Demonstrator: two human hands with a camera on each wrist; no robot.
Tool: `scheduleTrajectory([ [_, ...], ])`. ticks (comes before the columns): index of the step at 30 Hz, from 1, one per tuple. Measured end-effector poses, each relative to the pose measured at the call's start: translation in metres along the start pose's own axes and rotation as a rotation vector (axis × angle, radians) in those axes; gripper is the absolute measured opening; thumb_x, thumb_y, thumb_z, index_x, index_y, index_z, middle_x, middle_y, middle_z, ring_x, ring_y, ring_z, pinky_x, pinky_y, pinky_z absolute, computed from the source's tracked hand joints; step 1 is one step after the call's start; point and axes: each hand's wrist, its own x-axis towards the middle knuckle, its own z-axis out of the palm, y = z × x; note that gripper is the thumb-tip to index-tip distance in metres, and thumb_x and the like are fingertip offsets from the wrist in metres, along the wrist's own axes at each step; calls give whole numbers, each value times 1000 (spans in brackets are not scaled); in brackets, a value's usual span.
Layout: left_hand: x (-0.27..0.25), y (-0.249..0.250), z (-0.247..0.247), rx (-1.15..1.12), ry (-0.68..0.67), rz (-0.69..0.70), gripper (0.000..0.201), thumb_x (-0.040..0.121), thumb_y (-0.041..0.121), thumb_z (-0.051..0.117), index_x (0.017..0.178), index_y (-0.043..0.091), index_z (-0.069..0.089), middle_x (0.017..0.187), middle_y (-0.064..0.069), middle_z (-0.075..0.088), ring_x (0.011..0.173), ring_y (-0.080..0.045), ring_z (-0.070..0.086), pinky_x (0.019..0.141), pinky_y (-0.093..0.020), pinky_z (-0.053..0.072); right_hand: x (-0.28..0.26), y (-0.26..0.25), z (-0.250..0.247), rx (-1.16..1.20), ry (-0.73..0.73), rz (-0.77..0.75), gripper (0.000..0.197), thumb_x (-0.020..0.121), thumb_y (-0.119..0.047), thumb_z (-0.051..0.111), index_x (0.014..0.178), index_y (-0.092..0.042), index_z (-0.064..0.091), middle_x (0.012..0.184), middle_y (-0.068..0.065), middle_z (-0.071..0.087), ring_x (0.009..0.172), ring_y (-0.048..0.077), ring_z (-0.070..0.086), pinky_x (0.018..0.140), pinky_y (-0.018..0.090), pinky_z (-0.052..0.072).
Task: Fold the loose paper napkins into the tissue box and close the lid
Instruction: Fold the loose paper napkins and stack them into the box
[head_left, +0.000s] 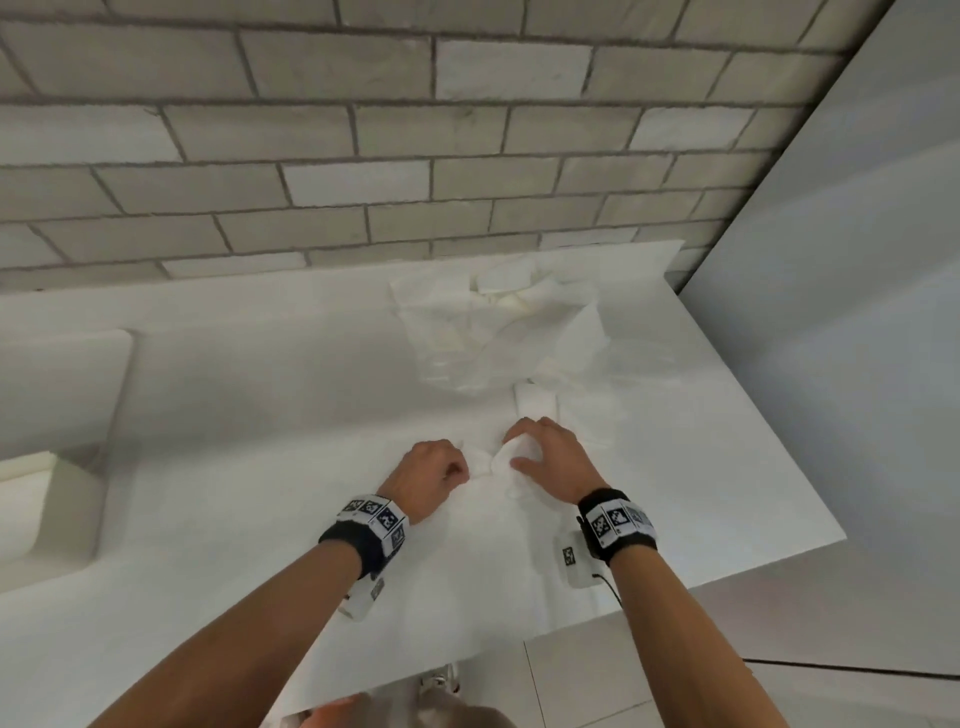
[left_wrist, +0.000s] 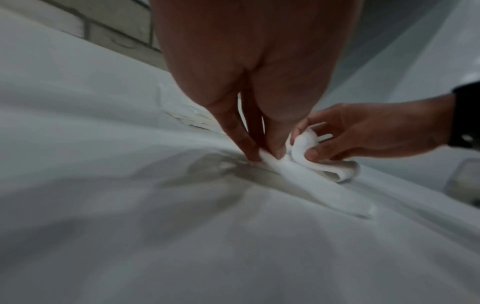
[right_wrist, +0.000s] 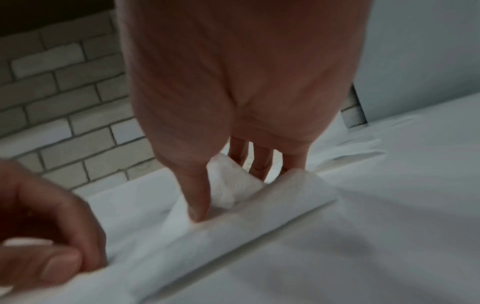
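A white paper napkin (head_left: 496, 465), folded into a long strip, lies on the white counter (head_left: 260, 415) between my hands. My left hand (head_left: 462, 470) pinches one end of the strip (left_wrist: 311, 181) between thumb and fingers (left_wrist: 249, 148). My right hand (head_left: 519, 452) curls round the other end and bends it up into a loop (right_wrist: 233, 185), thumb pressing down. Behind them stands what looks like a clear tissue box (head_left: 447, 338) with white paper in it; whether it has a lid I cannot tell. Loose napkins (head_left: 576, 338) lie spread beside it.
Another folded napkin (head_left: 535, 402) lies just beyond my right hand. A sink basin (head_left: 62, 415) is sunk into the counter at the left. A brick-tile wall (head_left: 363, 156) runs along the back, and a pale panel (head_left: 857, 312) stands at the right. The counter ends at its right front edge (head_left: 779, 561).
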Motion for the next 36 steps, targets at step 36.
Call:
scheduleTrajectory([
  [36,-19,107,-87,-1038,220,-45,23,108,24,60,130,18,62,115,-13,79,105,-35,76,89,-49,59,-108,-116,-85,884,474,-80,17,90,-24,83,106,-18,80,132,-1,67,120,14,70,95,28,57],
])
